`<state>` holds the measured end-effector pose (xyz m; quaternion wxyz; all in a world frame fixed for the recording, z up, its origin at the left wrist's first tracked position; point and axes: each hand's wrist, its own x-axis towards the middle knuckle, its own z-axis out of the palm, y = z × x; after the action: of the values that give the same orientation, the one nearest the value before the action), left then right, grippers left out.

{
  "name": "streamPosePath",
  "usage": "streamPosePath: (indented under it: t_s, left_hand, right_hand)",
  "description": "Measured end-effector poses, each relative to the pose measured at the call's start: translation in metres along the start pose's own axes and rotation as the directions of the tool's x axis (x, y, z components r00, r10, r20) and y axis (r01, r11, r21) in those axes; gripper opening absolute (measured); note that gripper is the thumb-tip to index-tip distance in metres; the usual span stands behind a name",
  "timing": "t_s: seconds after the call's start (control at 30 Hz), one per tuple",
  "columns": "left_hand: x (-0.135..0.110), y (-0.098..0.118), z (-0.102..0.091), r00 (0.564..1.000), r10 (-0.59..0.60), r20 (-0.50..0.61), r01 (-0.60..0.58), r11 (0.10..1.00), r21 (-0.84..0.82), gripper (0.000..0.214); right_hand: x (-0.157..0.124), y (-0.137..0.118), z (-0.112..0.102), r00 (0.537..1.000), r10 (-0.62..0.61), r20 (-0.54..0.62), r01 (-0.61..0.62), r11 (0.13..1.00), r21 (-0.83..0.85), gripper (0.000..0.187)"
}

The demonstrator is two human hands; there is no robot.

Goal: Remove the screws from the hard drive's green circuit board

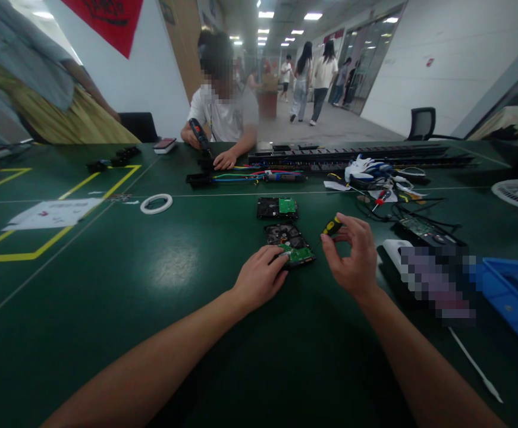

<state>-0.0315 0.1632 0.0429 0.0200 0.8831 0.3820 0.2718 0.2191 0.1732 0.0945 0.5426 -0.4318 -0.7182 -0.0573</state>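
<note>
On the green table a hard drive lies with its green circuit board and round motor hub facing up. My left hand grips its near left side, fingers bent over the board's edge and partly covering it. To the right of the drive, my right hand pinches a small black-and-yellow screwdriver by its handle. The screwdriver is tilted, its thin shaft pointing down and left towards the drive; I cannot tell whether the tip touches it. A second hard drive lies just beyond, board up.
Across the table a co-worker's hand holds a power screwdriver. Gloves, cables and a red screwdriver lie at the back right. A phone and blue bin are at right, a tape roll at left.
</note>
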Motion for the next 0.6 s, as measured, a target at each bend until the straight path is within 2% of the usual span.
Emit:
streamPosePath:
  t_s: [0.17,0.4,0.6]
  left_hand:
    - [0.0006,0.0004,0.0001,1.000,0.005,-0.009,-0.005,1.000,-0.002,0.037]
    - [-0.0001,0.0006,0.0008,1.000,-0.007,-0.008,0.007,1.000,0.007,0.038]
    - [-0.0003,0.0008,-0.0004,1.000,0.003,-0.021,-0.003,1.000,0.003,0.037]
  right_hand:
    - [-0.0010,0.0021,0.0019,1.000,0.028,0.005,-0.028,0.998,0.050,0.064]
    - [0.0017,-0.0024,-0.0013,1.000,-0.027,0.009,0.028,0.999,-0.030,0.063]
    - [-0.0008,0.0021,0.0003,1.000,0.027,-0.011,-0.026,0.999,0.044,0.062]
